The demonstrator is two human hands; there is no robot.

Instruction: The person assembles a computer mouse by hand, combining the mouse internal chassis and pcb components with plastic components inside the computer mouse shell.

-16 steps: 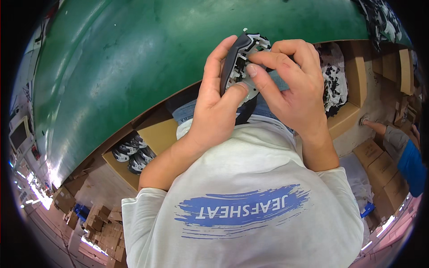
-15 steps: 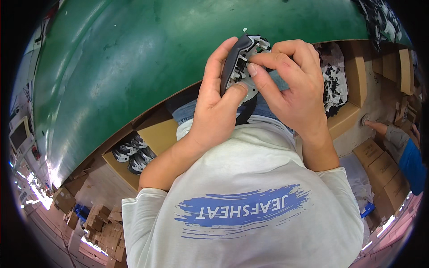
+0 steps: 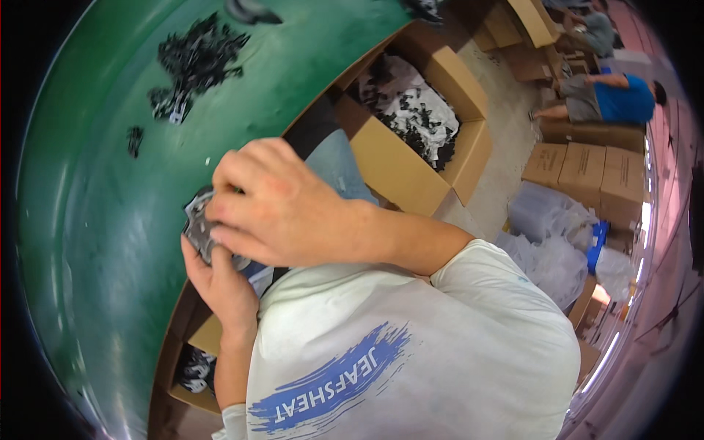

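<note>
My left hand grips a curved black and grey plastic housing from below, its thumb along the near side. Over the housing's inner side comes my right hand, with bent fingers pressed together against the part. The right hand hides much of the housing, and whether a small piece is between its fingertips does not show. Both hands are close together at the near edge of the green table.
On the table lie a pile of black plastic parts, a small black cluster and a dark curved piece. An open carton holds small black parts; another carton holds housings. Plastic bags, stacked cartons and people are at right.
The view has swung round, bringing the black pile and the whole open carton into sight. Both hands stay on the housing, and the right hand now covers more of it.
</note>
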